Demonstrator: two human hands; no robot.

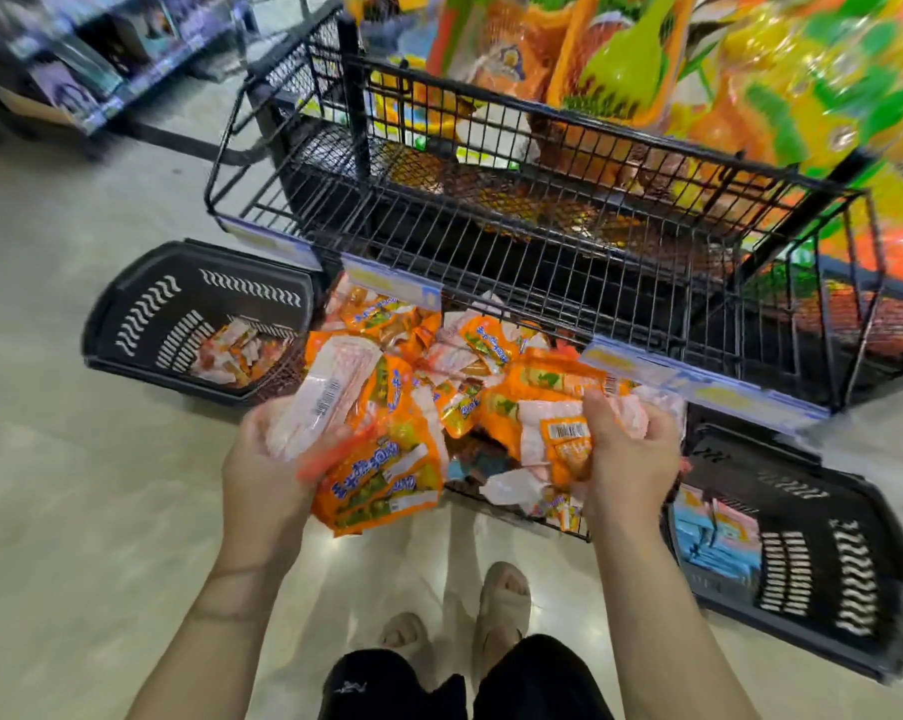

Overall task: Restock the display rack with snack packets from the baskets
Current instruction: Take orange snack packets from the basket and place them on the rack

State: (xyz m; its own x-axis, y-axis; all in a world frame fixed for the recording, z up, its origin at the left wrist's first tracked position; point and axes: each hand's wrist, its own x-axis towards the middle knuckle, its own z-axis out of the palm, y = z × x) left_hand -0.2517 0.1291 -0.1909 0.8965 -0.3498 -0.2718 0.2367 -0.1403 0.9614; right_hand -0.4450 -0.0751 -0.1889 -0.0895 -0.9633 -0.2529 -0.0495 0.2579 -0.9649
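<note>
My left hand (262, 470) grips a bunch of orange and white snack packets (366, 449) just in front of the lowest shelf of the black wire display rack (543, 283). My right hand (628, 454) holds more orange and white packets (563, 439) at that shelf's front edge. A heap of the same packets (470, 350) lies in the low shelf between and beyond my hands. A black basket (179, 314) on the floor to the left holds a few packets. Another black basket (802, 543) to the right holds blue and pink packets (719, 537).
The rack's middle wire shelf (569, 210) is mostly bare; larger orange and yellow bags (750, 96) fill the shelf above. Price tag strips (699, 381) line the shelf fronts. My feet (470, 610) stand on the pale floor below the rack. Another shelving unit (75, 70) stands far left.
</note>
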